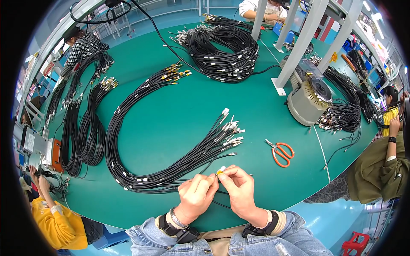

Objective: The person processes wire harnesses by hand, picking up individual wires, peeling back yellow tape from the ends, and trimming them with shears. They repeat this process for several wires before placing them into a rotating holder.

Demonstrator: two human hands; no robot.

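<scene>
Both my hands meet over the near part of the green table. My left hand is closed in a pinch on a thin black cable, close to its end. Facing it, my right hand pinches a small white and yellow connector at that cable's end. Just beyond my hands lies a long curved bundle of black cables. Its white connector ends fan out at the right, and its yellowish ends point to the far side. The fingers partly hide the held cable.
Orange-handled snips lie open-bladed to my right. A big cable coil sits at the far side, more bundles at left. A grey motor-like machine stands beside metal posts. Several people work around the table.
</scene>
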